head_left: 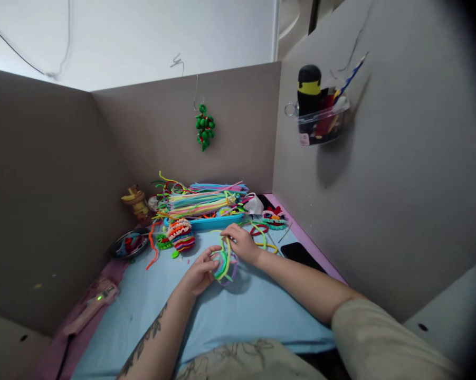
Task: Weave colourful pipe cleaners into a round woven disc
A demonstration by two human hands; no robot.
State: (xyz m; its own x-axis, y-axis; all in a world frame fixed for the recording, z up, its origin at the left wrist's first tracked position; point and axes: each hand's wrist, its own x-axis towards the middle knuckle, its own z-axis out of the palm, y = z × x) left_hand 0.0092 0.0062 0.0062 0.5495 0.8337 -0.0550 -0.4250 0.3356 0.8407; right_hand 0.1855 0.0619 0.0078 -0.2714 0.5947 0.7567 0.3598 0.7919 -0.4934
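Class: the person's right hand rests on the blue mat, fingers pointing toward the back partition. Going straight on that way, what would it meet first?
Probably the blue tray heaped with pipe cleaners, just beyond the right hand; depth is hard to judge.

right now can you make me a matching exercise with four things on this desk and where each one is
Things:
1. black phone
2. green ornament
3. metal bowl
4. loops of fuzzy wire

Places:
A. hanging on the back wall
B. between the left hand and the right hand
C. at the left edge of the blue mat, by the left wall
D. flat on the desk beside the right forearm

Pairs: 1-D, 2-A, 3-C, 4-B
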